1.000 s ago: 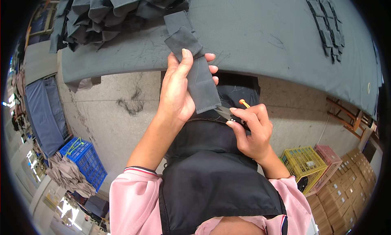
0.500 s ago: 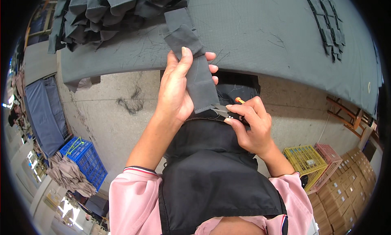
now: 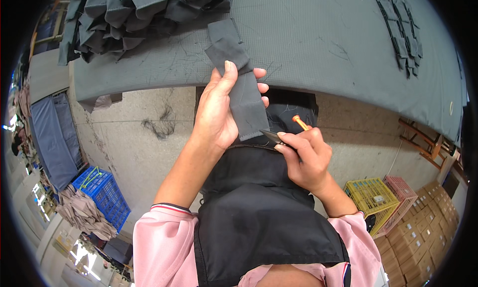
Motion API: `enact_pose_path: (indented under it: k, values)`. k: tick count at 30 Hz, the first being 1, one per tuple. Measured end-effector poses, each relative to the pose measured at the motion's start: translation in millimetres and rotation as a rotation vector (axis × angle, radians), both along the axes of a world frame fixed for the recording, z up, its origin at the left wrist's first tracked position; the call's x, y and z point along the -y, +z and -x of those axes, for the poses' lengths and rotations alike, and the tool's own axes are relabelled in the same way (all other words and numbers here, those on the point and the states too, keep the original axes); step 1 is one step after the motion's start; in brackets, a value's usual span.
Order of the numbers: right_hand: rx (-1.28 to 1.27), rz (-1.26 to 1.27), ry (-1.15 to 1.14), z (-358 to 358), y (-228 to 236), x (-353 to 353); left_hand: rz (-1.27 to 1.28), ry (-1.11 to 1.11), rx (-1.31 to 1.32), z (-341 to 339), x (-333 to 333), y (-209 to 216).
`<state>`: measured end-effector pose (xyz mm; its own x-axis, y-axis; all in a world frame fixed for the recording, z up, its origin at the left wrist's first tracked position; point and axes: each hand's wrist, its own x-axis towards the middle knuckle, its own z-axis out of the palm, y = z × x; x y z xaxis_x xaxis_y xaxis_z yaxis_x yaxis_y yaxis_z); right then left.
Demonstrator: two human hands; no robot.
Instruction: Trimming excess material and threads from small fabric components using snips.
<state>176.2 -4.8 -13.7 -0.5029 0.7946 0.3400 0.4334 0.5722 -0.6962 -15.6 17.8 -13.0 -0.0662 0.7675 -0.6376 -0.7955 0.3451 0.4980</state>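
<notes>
A strip of dark grey fabric pieces [image 3: 247,105] runs from the table edge down toward my lap. My left hand [image 3: 217,105] is closed round it, thumb on top and fingertips showing past its right side. In my right hand [image 3: 309,155] is a pair of thread snips [image 3: 271,136], dark-bladed, with the tips at the lower right corner of the strip. An orange-ended stick [image 3: 300,122] juts out above my right fingers; its lower part is hidden by them. The strip's far end lies on the grey-covered table [image 3: 308,43].
Many grey fabric pieces [image 3: 124,13] are heaped at the table's far left. Linked strips [image 3: 400,31] lie at the far right. Loose threads [image 3: 162,123] litter the floor. A blue crate [image 3: 107,195] stands left; yellow [image 3: 373,200] and pink crates [image 3: 402,192] and cartons [image 3: 423,232] are right.
The fabric strip has slid slightly down and right with my left hand. The snips' blades look closer together, and the orange-ended stick has swung up and right.
</notes>
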Motion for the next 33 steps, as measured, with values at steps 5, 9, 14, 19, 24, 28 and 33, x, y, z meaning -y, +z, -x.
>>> enact_pose_path:
  k: [5,9,14,19,24,28,33]
  values:
    - [-0.135,0.145,-0.006,2.6,7.2,-4.9,-0.001,-0.006,-0.008,1.0,0.6,2.8]
    - [-0.082,0.224,0.019,3.0,10.4,-6.6,-0.022,-0.033,0.006,1.9,-1.5,4.4]
    - [-0.072,0.305,0.104,9.7,14.4,-12.1,-0.023,-0.089,0.045,3.2,0.3,4.8]
    - [0.004,0.299,0.226,16.3,15.4,-20.0,-0.049,-0.157,0.014,2.6,0.4,6.9]
    - [0.03,0.241,0.252,16.2,13.1,-22.9,-0.052,-0.181,0.01,3.4,-1.5,7.1]
    - [-0.069,0.309,0.234,8.0,19.1,-20.0,-0.074,-0.201,-0.017,6.3,-0.5,3.4]
    - [-0.086,0.596,0.074,-7.3,10.3,-21.3,-0.092,-0.177,0.02,9.8,0.4,6.1]
